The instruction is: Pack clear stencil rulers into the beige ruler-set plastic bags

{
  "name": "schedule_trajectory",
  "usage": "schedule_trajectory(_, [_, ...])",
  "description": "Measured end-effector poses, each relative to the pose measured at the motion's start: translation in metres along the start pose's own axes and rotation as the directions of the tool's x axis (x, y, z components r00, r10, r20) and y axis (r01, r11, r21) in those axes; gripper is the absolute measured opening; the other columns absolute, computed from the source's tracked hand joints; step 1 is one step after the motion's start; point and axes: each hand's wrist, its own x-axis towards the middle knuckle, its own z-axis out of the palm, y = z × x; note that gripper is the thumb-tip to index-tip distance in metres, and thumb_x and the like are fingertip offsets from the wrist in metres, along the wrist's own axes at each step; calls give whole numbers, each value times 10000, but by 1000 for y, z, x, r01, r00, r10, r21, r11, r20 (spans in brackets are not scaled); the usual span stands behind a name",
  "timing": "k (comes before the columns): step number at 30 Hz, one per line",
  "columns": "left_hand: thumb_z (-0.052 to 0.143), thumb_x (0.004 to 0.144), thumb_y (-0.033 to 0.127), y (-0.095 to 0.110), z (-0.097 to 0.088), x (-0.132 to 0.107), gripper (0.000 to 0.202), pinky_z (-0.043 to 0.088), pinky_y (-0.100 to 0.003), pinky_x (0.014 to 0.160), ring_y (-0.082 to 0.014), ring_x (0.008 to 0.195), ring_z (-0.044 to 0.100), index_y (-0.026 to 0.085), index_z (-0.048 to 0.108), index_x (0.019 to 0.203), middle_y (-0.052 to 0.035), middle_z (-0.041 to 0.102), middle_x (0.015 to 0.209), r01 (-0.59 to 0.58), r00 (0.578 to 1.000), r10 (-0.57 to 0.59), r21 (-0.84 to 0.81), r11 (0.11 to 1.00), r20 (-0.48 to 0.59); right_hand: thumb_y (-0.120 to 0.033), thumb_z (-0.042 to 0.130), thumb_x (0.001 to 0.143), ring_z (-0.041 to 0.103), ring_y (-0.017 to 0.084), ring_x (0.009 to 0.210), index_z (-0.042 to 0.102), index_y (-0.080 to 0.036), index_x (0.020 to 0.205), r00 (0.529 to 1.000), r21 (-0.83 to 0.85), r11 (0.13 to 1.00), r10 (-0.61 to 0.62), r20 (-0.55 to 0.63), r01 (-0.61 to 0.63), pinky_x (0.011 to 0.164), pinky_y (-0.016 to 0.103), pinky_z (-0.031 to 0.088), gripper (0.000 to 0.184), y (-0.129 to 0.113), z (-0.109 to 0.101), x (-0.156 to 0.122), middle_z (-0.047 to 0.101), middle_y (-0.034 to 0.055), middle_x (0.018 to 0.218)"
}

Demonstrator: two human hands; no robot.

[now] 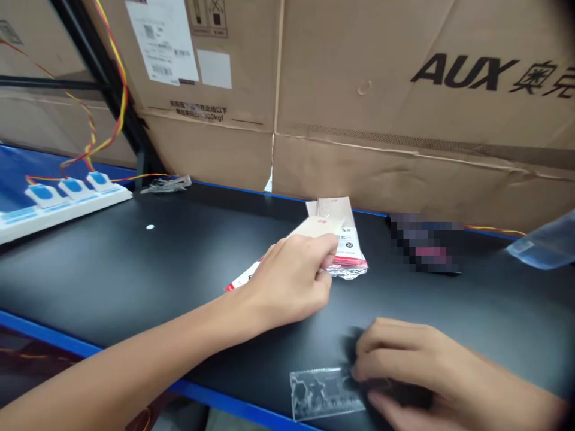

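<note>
Head view, looking forward and down across a black table (pixel 117 269) with a blue edge. Along the far side, large cardboard cartons (pixel 381 78), 1 printed with AUX and another with a white barcode label (pixel 159 42). Near the middle of the table, a white-and-red packet (pixel 345 248) with a crinkled foil end (pixel 348 272), partly under a beige card (pixel 314 227). Left hand (pixel 287 278) narrowly closed, thumb and fingers pinching the beige card just above the packet; a red-edged white strip (pixel 242 277) poking out beside the wrist side of that hand. Right hand (pixel 417 371) low near the table's near edge, fingers half curled, fingertips (pixel 359 359) at the end of a clear plastic sleeve (pixel 326 392) printed with a pale pattern; firmness of any grip impossible to tell. Farther right, a pixelated, unreadable object (pixel 424 242) and a bluish clear plastic bag (pixel 536 248). At far left, 3 white pads with blue circles (pixel 74 185) wired in yellow and red, beside crumpled clear plastic (pixel 168 184).
</note>
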Motion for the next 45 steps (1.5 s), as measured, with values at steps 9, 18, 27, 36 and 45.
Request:
schedule_trajectory(9, [469,702,105,-1,0,2,202,281,-281,544,-148,574,429,235,439,853,18,513,706,45,999,-45,54,998,-2,-426,692,863,647,198,837,705,-225,1048,980,22,980,-197,28,197,782,289,539,273,7,13,1,711,80,967])
schedule_trajectory(18, [476,749,122,-13,-2,7,405,308,-299,567,-241,711,614,238,446,1136,-34,630,794,146,988,-155,315,938,2,-366,791,778,687,217,889,582,-270,1332,993,102,989,-112,26,109,887,290,538,600,5,18,-7,736,52,967])
schedule_trajectory(27, [451,886,314,-35,1,13,371,365,-306,605,-279,786,650,223,476,1244,-79,687,904,189,960,-244,319,929,140,-200,787,740,679,182,868,543,-295,1357,992,165,980,-119,40,111,853,258,531,669,9,20,-10,720,22,983])
schedule_trajectory(36, [440,874,237,-29,-12,15,269,359,-288,599,-204,669,611,241,632,1062,-45,703,867,169,972,-198,215,962,123,-365,732,836,703,192,894,614,-230,1245,991,106,987,-126,35,121,803,249,545,447,5,14,-8,740,49,976])
schedule_trajectory(45, [532,854,256,-31,-6,17,180,398,-306,651,-232,791,634,227,709,867,-53,706,907,70,981,-125,339,938,145,-408,720,858,704,181,905,622,-223,1242,983,44,982,-185,-15,186,883,246,521,437,7,15,-9,744,48,979])
